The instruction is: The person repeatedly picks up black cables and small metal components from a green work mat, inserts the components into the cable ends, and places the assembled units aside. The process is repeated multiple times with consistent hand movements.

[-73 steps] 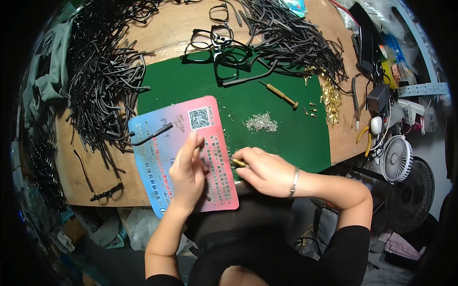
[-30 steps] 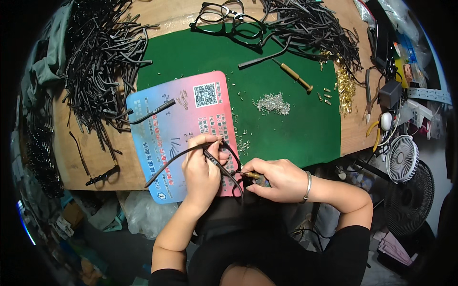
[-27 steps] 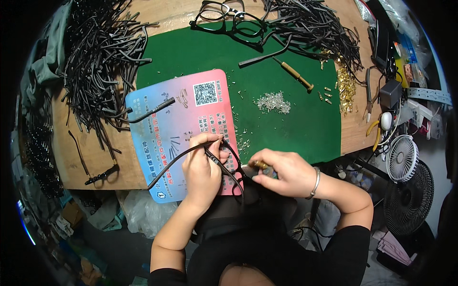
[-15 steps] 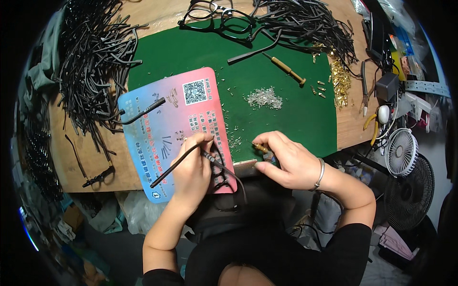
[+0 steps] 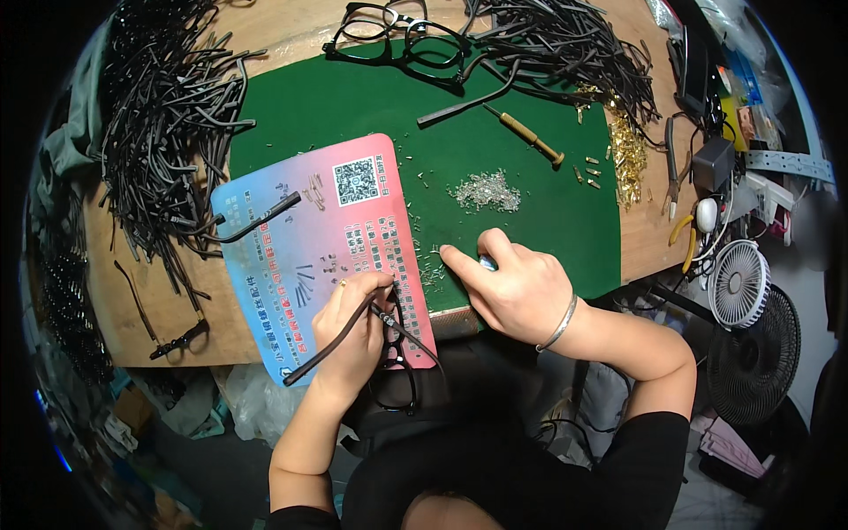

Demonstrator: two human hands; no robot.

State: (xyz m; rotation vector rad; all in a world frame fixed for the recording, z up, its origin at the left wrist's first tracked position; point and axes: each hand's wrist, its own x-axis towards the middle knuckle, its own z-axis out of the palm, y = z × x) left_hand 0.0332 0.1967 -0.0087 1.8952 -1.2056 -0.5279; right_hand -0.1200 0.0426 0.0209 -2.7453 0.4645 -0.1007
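My left hand point(image 5: 352, 320) is closed around a pair of black eyeglasses point(image 5: 316, 355), over the near edge of a pink and blue printed sheet point(image 5: 252, 243). One temple slants down to the left; the rim hangs below my fingers past the table edge. My right hand point(image 5: 523, 287) is curled, its index fingertip reaching down to scattered tiny screws point(image 5: 431, 276) on the green mat point(image 5: 322, 99). Within its palm sits a screwdriver point(image 5: 488, 262), mostly hidden, with only a shiny bluish end showing. Farther off lies a heap of small silver screws point(image 5: 488, 191).
Bundles of black temples point(image 5: 177, 132) cover the left, with more temples point(image 5: 565, 44) at the far right. Glasses frames point(image 5: 437, 53) lie at the back. A brass-handled screwdriver point(image 5: 526, 137), gold-coloured parts point(image 5: 627, 155), pliers point(image 5: 682, 234) and a white fan point(image 5: 740, 283) are on the right.
My right hand has turned over and moved slightly inward, its index finger now at the loose screws and the screwdriver tucked into the palm. The glasses in my left hand have tilted and dropped slightly.
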